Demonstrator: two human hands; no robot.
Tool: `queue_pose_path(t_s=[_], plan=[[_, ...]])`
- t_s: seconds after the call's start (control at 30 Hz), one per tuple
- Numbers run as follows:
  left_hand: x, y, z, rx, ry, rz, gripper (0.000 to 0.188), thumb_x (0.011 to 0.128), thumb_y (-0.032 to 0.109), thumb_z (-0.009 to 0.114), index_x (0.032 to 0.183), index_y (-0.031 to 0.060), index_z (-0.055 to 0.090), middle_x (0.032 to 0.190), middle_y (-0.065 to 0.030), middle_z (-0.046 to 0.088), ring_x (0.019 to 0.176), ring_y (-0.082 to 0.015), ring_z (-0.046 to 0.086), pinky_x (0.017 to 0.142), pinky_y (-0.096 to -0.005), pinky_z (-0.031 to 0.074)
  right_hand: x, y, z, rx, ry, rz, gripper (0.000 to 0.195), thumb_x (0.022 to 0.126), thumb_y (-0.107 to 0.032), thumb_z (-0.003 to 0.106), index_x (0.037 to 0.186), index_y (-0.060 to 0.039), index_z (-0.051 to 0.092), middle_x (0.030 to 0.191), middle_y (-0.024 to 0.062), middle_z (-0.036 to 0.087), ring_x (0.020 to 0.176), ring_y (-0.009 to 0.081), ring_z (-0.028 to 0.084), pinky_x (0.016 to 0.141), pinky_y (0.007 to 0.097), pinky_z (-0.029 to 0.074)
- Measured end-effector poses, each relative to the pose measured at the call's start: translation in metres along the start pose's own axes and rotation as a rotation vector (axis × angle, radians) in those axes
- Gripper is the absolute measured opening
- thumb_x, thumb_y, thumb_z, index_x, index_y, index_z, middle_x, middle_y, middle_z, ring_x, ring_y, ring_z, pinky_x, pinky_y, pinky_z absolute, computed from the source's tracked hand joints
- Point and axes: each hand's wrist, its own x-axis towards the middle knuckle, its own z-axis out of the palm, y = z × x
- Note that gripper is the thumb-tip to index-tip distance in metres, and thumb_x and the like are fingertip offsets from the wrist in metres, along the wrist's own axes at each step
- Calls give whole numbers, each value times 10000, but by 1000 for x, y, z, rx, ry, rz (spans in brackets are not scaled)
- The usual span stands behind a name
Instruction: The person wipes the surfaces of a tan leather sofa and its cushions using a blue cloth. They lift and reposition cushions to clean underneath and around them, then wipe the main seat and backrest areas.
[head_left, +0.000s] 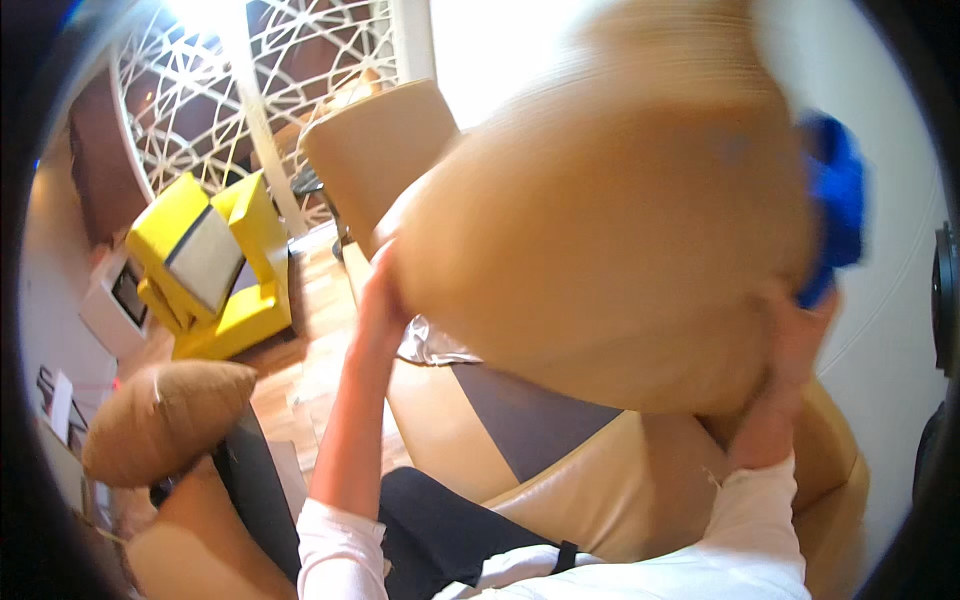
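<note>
A large tan cushion (600, 262) is raised in front of me, its upper part smeared by motion blur. My left hand (390, 281) grips its left edge, the fingers partly hidden behind it. On the opposite side, my right hand (799, 326) holds the lower right edge. A bright blue cloth (840, 199) shows just above that hand, along the cushion's right side; whether the fingers also hold it is unclear. Under the cushion is a tan sofa (431, 420) with a dark grey panel (540, 427). A crumpled silvery item (435, 341) lies on the sofa, partly covered.
A brown pillow (169, 420) rests at lower left on a tan and dark seat piece (255, 465). Beyond the wooden floor (322, 300) stands a yellow armchair (217, 270). A tan upright panel (382, 150) rises behind the sofa; a pale wall (892, 300) borders the right.
</note>
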Motion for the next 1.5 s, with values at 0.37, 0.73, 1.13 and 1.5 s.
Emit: queue_pose_path(t_s=[0.37, 0.73, 1.13, 1.5], plan=[[-81, -141, 270, 282, -1154, -52, 1168, 891, 437, 811, 1681, 22, 57, 1741, -209, 174, 1597, -304, 226, 1287, -399, 245, -97, 107, -224, -1036, 533, 157, 301, 982, -300, 775, 1061, -10, 787, 1080, 139, 789, 945, 242, 746, 824, 337, 582], [-172, -179, 123, 445, -839, -573, 1014, 919, 336, 770, 1699, 232, 131, 1675, -222, 322, 1386, -382, 533, 1145, -475, 466, -200, 42, -3, -549, -67, 85, 435, 874, 29, 718, 1295, -18, 621, 1209, 196, 680, 1033, 459, 624, 904, 517, 493], [-265, -143, -63, 272, 163, -320, 707, 1004, 146, 717, 1607, 102, 350, 1323, -102, 598, 1093, -151, 659, 929, -305, 552, -292, -188, 132, 1191, -1068, 1011, 261, 991, -86, 735, 1233, 7, 702, 1107, 45, 733, 984, 129, 668, 844, 287, 539], [-415, 58, -221, 1131, 1627, 337, 271, 918, -53, 660, 1178, 21, 634, 1041, -52, 680, 900, -163, 665, 848, -308, 571, -210, -436, 287, 1453, -1454, 508, 108, 979, -89, 721, 1027, 6, 702, 822, 22, 659, 670, 85, 584, 589, 268, 463]])
